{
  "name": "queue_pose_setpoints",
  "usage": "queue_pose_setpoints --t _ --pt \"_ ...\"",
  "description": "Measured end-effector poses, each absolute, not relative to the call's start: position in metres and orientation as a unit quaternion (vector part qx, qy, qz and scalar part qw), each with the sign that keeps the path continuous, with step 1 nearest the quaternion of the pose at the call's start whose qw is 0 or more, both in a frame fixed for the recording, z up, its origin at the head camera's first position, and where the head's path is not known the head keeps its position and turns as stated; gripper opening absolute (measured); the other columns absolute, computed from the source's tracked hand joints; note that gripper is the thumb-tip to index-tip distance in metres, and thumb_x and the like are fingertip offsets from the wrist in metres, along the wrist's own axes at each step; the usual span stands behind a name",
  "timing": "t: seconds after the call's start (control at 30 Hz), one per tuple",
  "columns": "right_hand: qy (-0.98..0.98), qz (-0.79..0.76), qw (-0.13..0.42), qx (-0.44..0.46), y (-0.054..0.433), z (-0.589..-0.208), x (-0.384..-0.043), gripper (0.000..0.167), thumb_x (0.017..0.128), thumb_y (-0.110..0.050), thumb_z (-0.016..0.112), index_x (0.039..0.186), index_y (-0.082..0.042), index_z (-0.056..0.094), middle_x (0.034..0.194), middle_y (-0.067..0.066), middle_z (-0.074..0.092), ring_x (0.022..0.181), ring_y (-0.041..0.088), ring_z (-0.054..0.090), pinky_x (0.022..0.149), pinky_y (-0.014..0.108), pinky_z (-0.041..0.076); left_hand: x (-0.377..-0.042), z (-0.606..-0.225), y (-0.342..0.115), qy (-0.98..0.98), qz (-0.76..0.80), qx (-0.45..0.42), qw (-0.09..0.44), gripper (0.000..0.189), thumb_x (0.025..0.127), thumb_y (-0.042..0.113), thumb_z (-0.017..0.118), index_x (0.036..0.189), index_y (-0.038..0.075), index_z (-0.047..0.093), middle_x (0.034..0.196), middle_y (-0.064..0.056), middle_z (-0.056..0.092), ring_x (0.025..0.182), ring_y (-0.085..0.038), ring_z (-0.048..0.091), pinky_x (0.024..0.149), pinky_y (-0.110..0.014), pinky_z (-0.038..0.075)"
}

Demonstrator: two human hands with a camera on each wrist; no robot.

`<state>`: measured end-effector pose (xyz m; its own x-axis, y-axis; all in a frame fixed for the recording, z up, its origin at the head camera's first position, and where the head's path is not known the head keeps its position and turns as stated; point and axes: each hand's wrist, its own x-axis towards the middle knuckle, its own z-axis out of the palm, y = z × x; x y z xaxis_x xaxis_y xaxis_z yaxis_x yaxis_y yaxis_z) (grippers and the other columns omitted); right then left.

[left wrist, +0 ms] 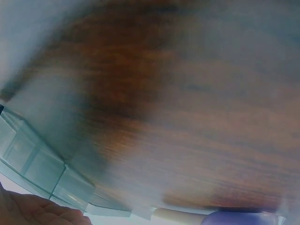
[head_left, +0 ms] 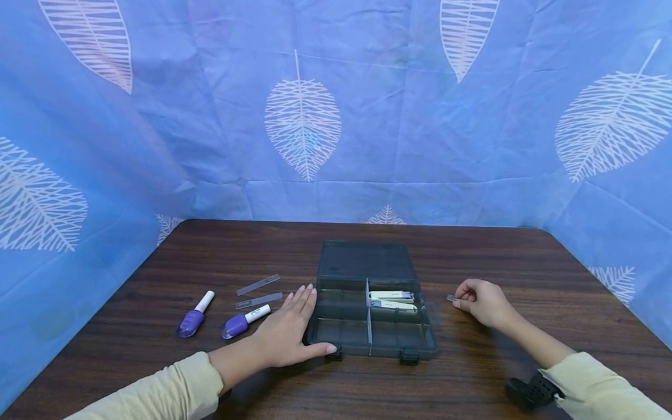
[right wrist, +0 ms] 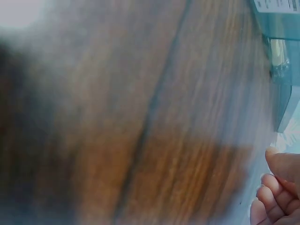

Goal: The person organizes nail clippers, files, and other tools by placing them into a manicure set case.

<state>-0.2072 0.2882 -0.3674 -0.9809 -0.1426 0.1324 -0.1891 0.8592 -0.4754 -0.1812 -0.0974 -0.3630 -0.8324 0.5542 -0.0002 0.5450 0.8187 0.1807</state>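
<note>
A dark, see-through compartment box point(head_left: 343, 335) lies with its lid point(head_left: 364, 260) folded back. My left hand point(head_left: 286, 341) rests along the box's left side, fingers straight and thumb at the front left corner near a latch. To the right of the box, my right hand point(head_left: 485, 303) pinches a small clear plastic piece point(head_left: 451, 298) between thumb and fingers; most of it is hidden. Two pale nail clippers point(head_left: 392, 305) lie in the back right compartment. In the right wrist view, the right hand's fingers point(right wrist: 281, 166) show at the lower right edge.
Left of the box lie two purple nail polish bottles point(head_left: 190, 322) with white caps, one close to my left wrist. Behind them are two clear plastic strips point(head_left: 258, 284). The brown wooden table point(head_left: 252, 245) backs onto a blue leaf-patterned cloth point(head_left: 226, 116).
</note>
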Motion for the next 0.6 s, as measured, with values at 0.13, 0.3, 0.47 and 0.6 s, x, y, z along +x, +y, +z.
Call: queue_pose_setpoints --t 0.13,0.3,0.47,0.6 --pt "-0.960 0.261 0.046 0.088 0.286 -0.365 -0.204 0.008 0.083 -0.005 0.066 0.086 0.000 0.060 0.075 0.003 0.056 0.065 0.012 0.045 0.053 0.023 0.037 -0.181 -0.363 -0.098 0.953 0.087 0.288 0.026 0.101 0.081 0.073 0.043 0.146 -0.002 0.020 0.154 -0.019 0.018 0.143 -0.031 0.017 0.115 -0.045 0.022" --pt "-0.957 0.268 0.065 0.090 0.282 -0.362 -0.200 0.009 0.082 -0.006 0.067 0.085 -0.001 0.062 0.075 0.002 0.057 0.063 0.008 0.045 0.052 0.022 0.038 -0.182 -0.365 -0.098 0.953 0.088 0.290 0.025 0.101 0.082 0.073 0.042 0.146 -0.002 0.020 0.153 -0.020 0.018 0.143 -0.032 0.017 0.115 -0.045 0.022" --pt "-0.951 0.279 0.093 0.095 0.280 -0.354 -0.197 0.009 0.082 -0.006 0.068 0.087 -0.001 0.063 0.076 0.003 0.059 0.061 0.003 0.046 0.051 0.021 0.039 -0.181 -0.365 -0.098 0.952 0.089 0.291 0.024 0.101 0.082 0.072 0.043 0.146 -0.002 0.019 0.153 -0.020 0.018 0.143 -0.032 0.017 0.115 -0.045 0.022" --pt "-0.945 0.296 0.098 0.095 0.276 -0.347 -0.195 0.012 0.082 -0.007 0.068 0.089 0.001 0.063 0.076 0.004 0.061 0.059 0.002 0.049 0.049 0.021 0.041 -0.182 -0.365 -0.098 0.952 0.090 0.292 0.023 0.100 0.082 0.072 0.043 0.146 -0.002 0.019 0.153 -0.020 0.018 0.143 -0.032 0.017 0.115 -0.045 0.022"
